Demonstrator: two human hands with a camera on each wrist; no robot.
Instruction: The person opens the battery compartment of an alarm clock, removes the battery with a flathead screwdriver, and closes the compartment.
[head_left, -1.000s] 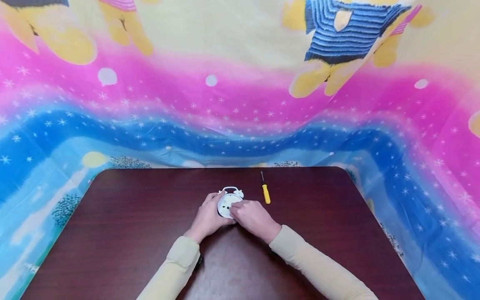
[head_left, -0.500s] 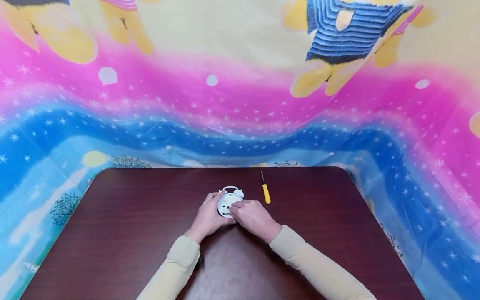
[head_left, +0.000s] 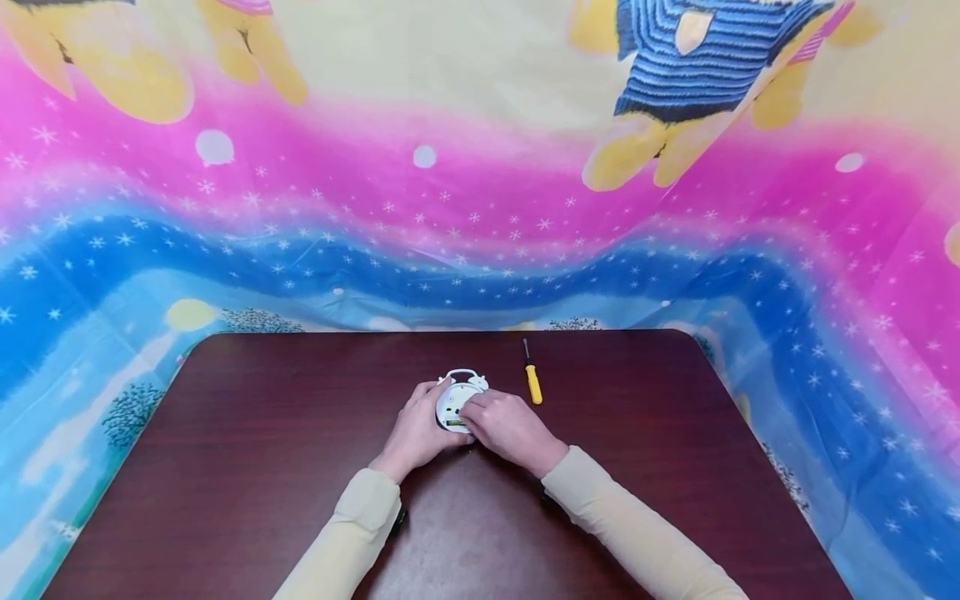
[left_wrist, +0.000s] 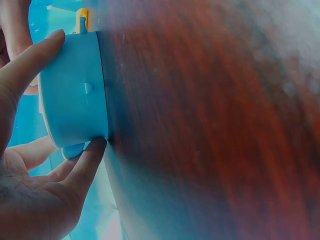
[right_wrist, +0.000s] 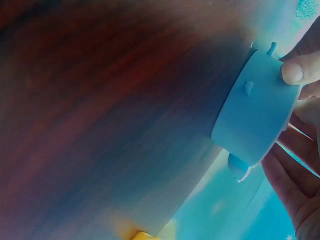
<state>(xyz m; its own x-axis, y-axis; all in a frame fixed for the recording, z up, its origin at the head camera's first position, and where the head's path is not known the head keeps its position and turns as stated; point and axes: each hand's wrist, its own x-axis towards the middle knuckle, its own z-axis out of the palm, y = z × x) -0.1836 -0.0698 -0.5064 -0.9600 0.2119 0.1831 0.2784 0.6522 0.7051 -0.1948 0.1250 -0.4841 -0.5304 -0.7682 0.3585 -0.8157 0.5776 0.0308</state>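
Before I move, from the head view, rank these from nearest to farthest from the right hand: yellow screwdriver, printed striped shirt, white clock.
From the right hand:
1. White clock, at its left, partly covered by it.
2. Yellow screwdriver, lying just beyond it, apart.
3. Printed striped shirt, high on the backdrop.

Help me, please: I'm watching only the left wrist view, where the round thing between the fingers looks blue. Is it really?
Observer: No, the head view shows it as a white alarm clock.

Visitor: Can you see what's on its back?

Observer: Yes, a green thing, perhaps a battery, shows near the lower edge in the head view.

Visitor: And that scrap of yellow behind it?

Observer: Probably the handle end of a screwdriver; the head view shows it lying apart from the clock, to the right.
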